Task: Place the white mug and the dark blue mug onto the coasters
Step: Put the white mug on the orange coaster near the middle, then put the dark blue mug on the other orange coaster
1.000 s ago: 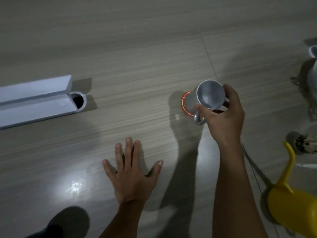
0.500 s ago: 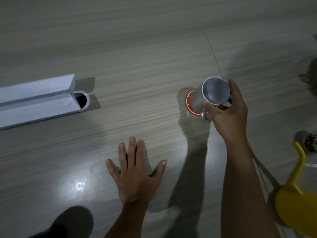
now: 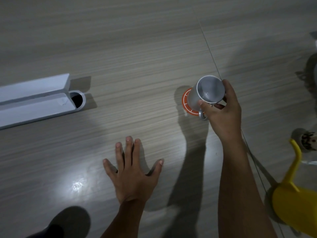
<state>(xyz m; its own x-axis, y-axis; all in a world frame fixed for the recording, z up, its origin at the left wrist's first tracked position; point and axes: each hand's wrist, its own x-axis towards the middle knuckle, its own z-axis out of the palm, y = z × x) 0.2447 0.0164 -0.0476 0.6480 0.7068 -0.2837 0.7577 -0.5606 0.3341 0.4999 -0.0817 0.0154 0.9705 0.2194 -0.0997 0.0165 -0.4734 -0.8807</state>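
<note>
White mug (image 3: 204,95) now sits lower over orange coaster (image 3: 186,102)

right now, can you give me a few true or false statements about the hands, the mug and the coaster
1. The right hand grips the white mug near its rim. True.
2. The left hand holds the dark blue mug. False: it lies flat and open on the floor, holding nothing, and no dark blue mug is in view.
3. An orange coaster shows under the white mug. True.
4. The white mug is full of coffee. False: its inside looks empty.
5. A yellow object sits at the lower right. True.
6. The white channel piece touches the coaster. False: it lies far off at the left.
</note>
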